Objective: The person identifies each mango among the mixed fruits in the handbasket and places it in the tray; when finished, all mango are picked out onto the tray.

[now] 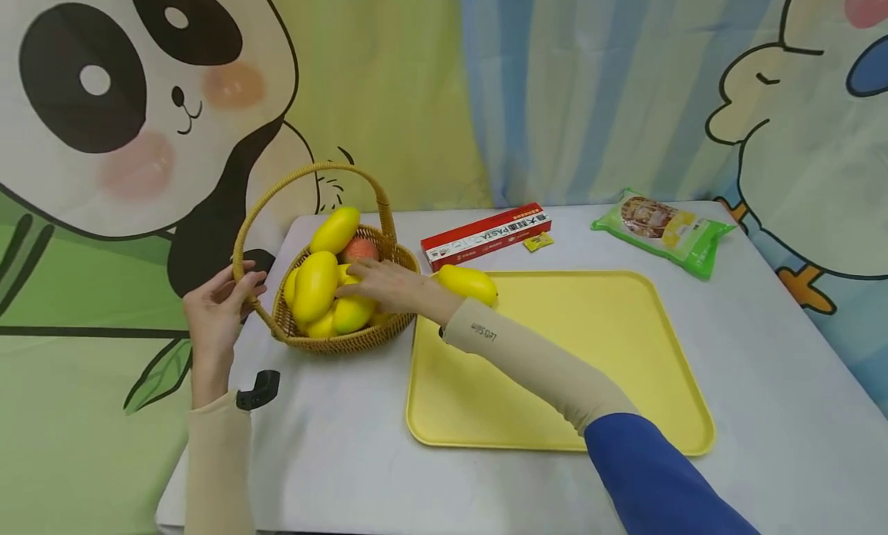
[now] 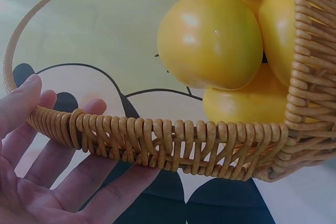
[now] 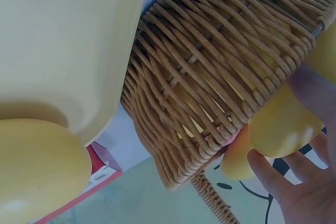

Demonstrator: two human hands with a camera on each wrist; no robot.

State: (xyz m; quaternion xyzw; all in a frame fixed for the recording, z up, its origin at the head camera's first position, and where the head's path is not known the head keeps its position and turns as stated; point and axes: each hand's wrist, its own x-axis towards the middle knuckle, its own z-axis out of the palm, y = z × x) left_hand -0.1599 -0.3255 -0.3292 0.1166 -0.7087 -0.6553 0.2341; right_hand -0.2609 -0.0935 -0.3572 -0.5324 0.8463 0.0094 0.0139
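Observation:
A wicker basket (image 1: 368, 336) with a tall arched handle stands at the table's left, heaped with yellow mangoes (image 1: 315, 287) and a reddish round fruit (image 1: 361, 250). My left hand (image 1: 216, 307) grips the lower left part of the handle; in the left wrist view its thumb and fingers lie around the wicker (image 2: 52, 124). Over the basket's right side reaches my right hand (image 1: 385, 287). In the right wrist view, that hand (image 3: 304, 182) holds a mango (image 3: 283, 124) between thumb and fingers. Another mango (image 1: 468, 283) lies on the yellow tray (image 1: 555, 365), at its far left corner.
Behind the tray lies a red and white pasta box (image 1: 486, 236), with a small yellow packet (image 1: 538, 242) beside it. A green food bag (image 1: 662, 230) sits at the back right. Curtains with cartoon prints (image 1: 388, 95) hang behind the table.

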